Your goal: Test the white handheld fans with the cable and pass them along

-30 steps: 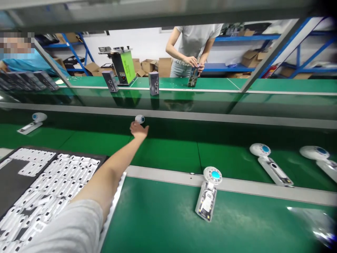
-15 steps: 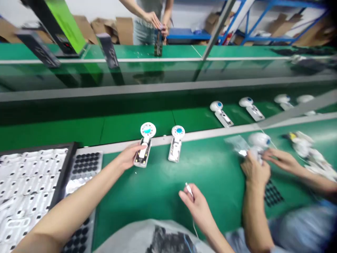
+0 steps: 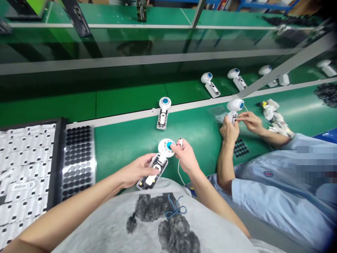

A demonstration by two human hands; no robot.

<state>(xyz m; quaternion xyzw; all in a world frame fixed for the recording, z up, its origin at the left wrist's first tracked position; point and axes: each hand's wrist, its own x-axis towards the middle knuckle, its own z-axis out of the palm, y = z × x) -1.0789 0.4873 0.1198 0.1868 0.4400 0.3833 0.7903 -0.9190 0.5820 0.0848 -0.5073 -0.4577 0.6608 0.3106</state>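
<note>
My left hand [image 3: 138, 171] grips a white handheld device [image 3: 162, 159] by its body, the thumb lying across the front. Its round head has a blue centre and openings around it; the body shows a dark circuit board under a white part. My right hand [image 3: 187, 158] is closed on a white cable [image 3: 180, 143], its small plug pointing up, while the fingertips touch the device's head beside the blue centre. A similar device [image 3: 162, 118] lies on the bench beyond my hands, close to the rail.
At left are a black-framed tray [image 3: 61, 158] of white parts and a sheet of black discs [image 3: 79, 161]. A co-worker's hands [image 3: 231, 130] hold a white device at right. More devices [image 3: 212, 90] lie beyond the rail [image 3: 118, 120]. A slanted post [image 3: 284, 70] crosses at right.
My left hand has brought the device from the rail back toward my body. My right hand, with the cable, has moved up to its head. The view has tilted down.
</note>
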